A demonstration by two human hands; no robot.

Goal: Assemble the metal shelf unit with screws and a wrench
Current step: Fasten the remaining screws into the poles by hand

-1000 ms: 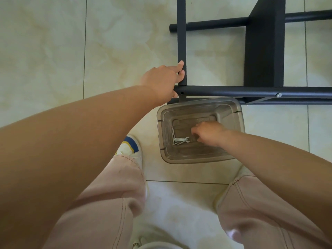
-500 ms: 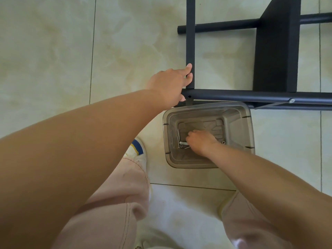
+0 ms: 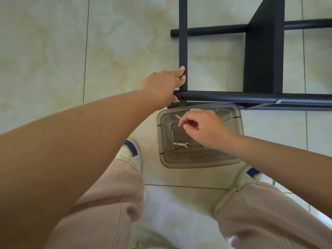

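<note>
Right hand up out of clear plastic bin now, a second ago down among loose hardware. Grip pinching long silver screw, tip angled toward frame. Left hand unchanged: fingers around upright bar, steadying joint at horizontal tube. Empty hole showing in tube just beside left thumb, likely target. Wrench left lying in bin, another screw beside it. One bolt seated further along tube. Shelf unit on floor, part-built; fastening next.
</note>
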